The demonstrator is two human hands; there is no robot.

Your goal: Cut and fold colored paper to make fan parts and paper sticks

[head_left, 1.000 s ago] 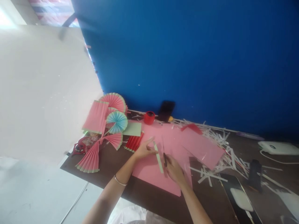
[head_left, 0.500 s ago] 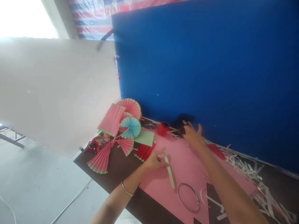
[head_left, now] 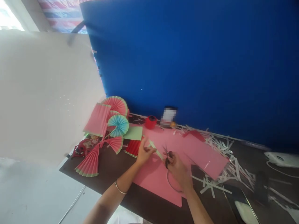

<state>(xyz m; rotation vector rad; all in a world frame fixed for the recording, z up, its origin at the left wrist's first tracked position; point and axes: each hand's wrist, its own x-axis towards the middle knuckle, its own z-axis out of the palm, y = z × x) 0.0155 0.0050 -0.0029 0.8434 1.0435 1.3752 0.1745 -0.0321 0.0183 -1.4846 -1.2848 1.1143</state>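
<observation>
With left hand (head_left: 144, 152), pinches pale green strip (head_left: 159, 154); with right hand (head_left: 177, 168), grips dark-handled scissors (head_left: 167, 153) just beside it, above pink paper (head_left: 151, 182).

No lettering, number or brand is showing legibly anywhere. On the right side of the counter (head_left: 108, 169), a white device (head_left: 289, 160) is bearing a small dark oval mark (head_left: 280, 158), too blurred to read, while a screen (head_left: 169, 115) near the foot of the blue panel (head_left: 187, 62) is displaying only coarse, unreadable pixel blocks.
</observation>
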